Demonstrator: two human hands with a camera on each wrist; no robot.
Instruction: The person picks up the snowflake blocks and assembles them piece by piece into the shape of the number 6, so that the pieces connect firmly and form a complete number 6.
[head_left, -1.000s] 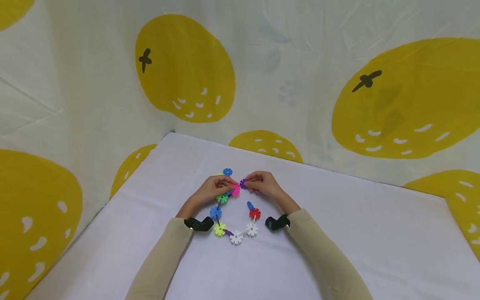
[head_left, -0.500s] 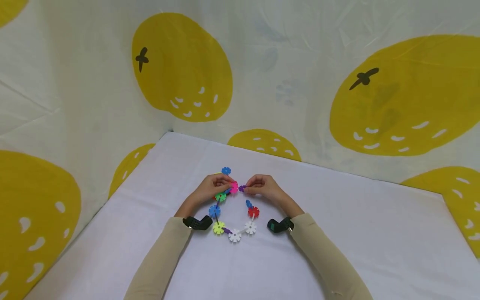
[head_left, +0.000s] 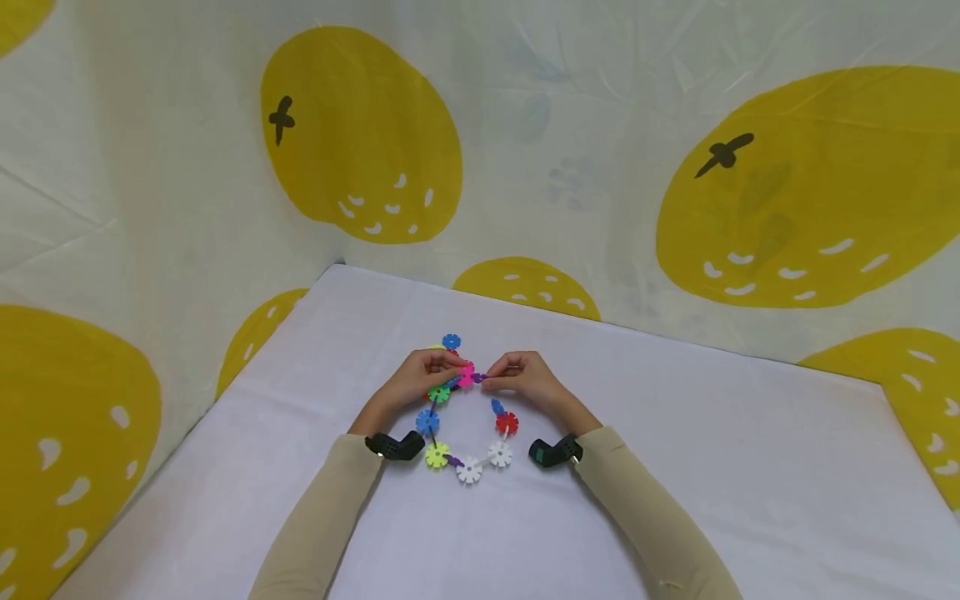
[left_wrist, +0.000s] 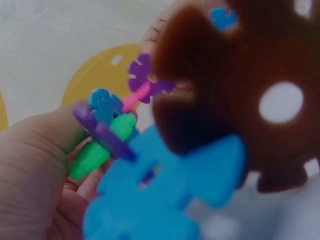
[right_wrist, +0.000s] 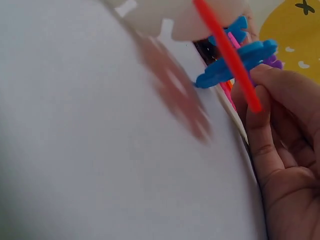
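Notched plastic snowflake discs are linked into a curved chain between the hands. In the head view my left hand pinches the chain beside a pink disc. My right hand pinches a purple disc between thumb and fingers. In the left wrist view that purple disc meets the edge of the pink disc; how deeply the slots engage is unclear. Below the left hand hang a green disc and a blue disc. The left fingers cover part of the chain.
The chain curves through a yellow disc and white discs to a red disc, ending at a blue disc. Another blue disc lies beyond the left hand. A white cloth covers the table; patterned curtain stands behind.
My right hand has moved slightly left and down, bringing the purple disc against the pink one. The purple disc has turned more edge-on. The left hand keeps its hold on the chain.
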